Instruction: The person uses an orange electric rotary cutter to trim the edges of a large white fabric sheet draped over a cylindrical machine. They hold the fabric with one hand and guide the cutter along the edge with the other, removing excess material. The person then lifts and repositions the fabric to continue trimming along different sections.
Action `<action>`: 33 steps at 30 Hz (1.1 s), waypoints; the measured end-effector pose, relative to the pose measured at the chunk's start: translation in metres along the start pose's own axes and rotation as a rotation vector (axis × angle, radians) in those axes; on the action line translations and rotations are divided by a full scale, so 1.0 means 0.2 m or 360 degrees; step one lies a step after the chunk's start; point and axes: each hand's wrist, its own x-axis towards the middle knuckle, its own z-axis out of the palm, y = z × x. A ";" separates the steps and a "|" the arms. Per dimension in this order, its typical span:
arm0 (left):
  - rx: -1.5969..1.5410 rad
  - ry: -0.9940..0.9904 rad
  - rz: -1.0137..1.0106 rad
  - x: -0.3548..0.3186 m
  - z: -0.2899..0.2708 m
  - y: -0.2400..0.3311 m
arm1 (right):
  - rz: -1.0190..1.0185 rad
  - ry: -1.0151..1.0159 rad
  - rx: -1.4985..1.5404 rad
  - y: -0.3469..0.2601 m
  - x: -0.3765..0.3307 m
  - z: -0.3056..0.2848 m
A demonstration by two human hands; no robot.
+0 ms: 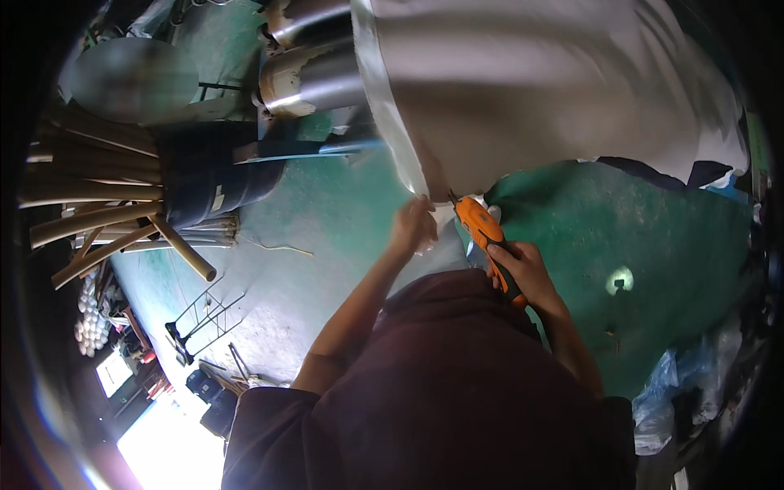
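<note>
A large beige sheet of fabric-like material [506,90] hangs over metal rollers in front of me, its pale edge [392,122] running down toward my hands. My left hand [414,226] is closed on the lower corner of that sheet, fingers pinched together. In my right hand [525,271] is an orange and black electric cutter [482,224], the palm wrapped round its handle. The cutter's narrow dark tip points up and left, close to the sheet's lower edge beside my left hand. Whether the tip touches the material I cannot tell.
Shiny metal rollers [327,82] lie at the upper left of the sheet. Long cardboard tubes [98,192] stick out beside a dark blue barrel [220,184] on the left. A folding metal trolley [208,318] stands on the green floor [563,212]. Plastic bags [661,400] lie at lower right.
</note>
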 end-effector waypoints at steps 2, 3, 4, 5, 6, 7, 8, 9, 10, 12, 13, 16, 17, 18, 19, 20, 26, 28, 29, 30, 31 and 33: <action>-0.0097 0.0015 -0.0022 0.02 0.01 -0.02 | 0.0016 -0.0036 0.0026 -0.01 0.00 0.00; -0.0182 0.0004 -0.0018 0.02 0.02 -0.03 | 0.0032 -0.0058 0.0027 -0.01 -0.01 -0.01; -0.0263 -0.0002 -0.0010 0.02 0.02 -0.02 | 0.0043 -0.0085 0.0031 -0.02 -0.01 -0.01; -0.0275 0.0005 -0.0023 0.02 0.02 -0.02 | 0.0054 -0.0112 0.0034 -0.02 -0.01 -0.01; -0.0288 0.0012 -0.0035 0.01 0.04 -0.01 | 0.0056 -0.0130 0.0027 -0.02 -0.02 -0.02; -0.0302 0.0027 -0.0040 0.00 0.04 0.01 | 0.0054 -0.0157 0.0015 -0.02 -0.02 -0.02; -0.0297 0.0032 -0.0016 0.00 0.03 0.00 | 0.0051 -0.0183 0.0004 -0.03 -0.02 -0.02; -0.0291 0.0037 0.0008 -0.01 0.02 -0.01 | 0.0040 -0.0199 -0.0001 -0.03 -0.03 -0.02; -0.0283 0.0030 0.0030 0.00 0.02 -0.01 | 0.0029 -0.0202 -0.0001 -0.03 -0.03 -0.02; -0.0199 0.0075 0.0052 -0.01 0.03 0.01 | 0.0035 -0.0213 0.0014 -0.03 -0.04 -0.02; -0.0157 0.0098 0.0063 -0.01 0.04 0.01 | 0.0052 -0.0218 0.0031 -0.03 -0.05 -0.03; -0.0105 0.0126 0.0099 -0.01 0.05 0.02 | 0.0096 -0.0259 0.0023 -0.05 -0.07 -0.03; -0.0063 0.0128 0.0091 -0.01 0.05 0.03 | 0.0110 -0.0276 0.0012 -0.05 -0.08 -0.03; -0.0021 0.0130 0.0083 -0.02 0.05 0.04 | 0.0098 -0.0279 0.0015 -0.04 -0.08 -0.02; 0.0022 0.0132 0.0077 -0.03 0.05 0.05 | 0.0084 -0.0282 0.0017 -0.04 -0.08 -0.01; 0.0073 0.0171 0.0114 -0.04 0.06 0.07 | 0.0070 -0.0284 0.0019 -0.03 -0.08 -0.01; 0.0096 0.0301 0.0203 -0.05 0.08 0.06 | 0.0062 -0.0276 0.0084 -0.05 -0.08 0.00; -0.0026 0.0314 0.0146 -0.07 0.10 0.09 | 0.0023 -0.0273 0.0082 -0.05 -0.08 0.01; 0.0080 0.0341 0.0238 -0.05 0.08 0.05 | 0.0004 -0.0272 0.0081 -0.05 -0.08 0.02; 0.0188 0.0368 0.0329 -0.02 0.06 -0.01 | -0.0014 -0.0277 0.0083 -0.05 -0.09 0.02; 0.0295 0.0390 0.0420 -0.01 0.06 -0.02 | -0.0031 -0.0279 0.0085 -0.05 -0.09 0.03; 0.0301 0.0351 0.0361 -0.01 0.05 -0.02 | -0.0056 -0.0276 0.0089 -0.05 -0.08 0.04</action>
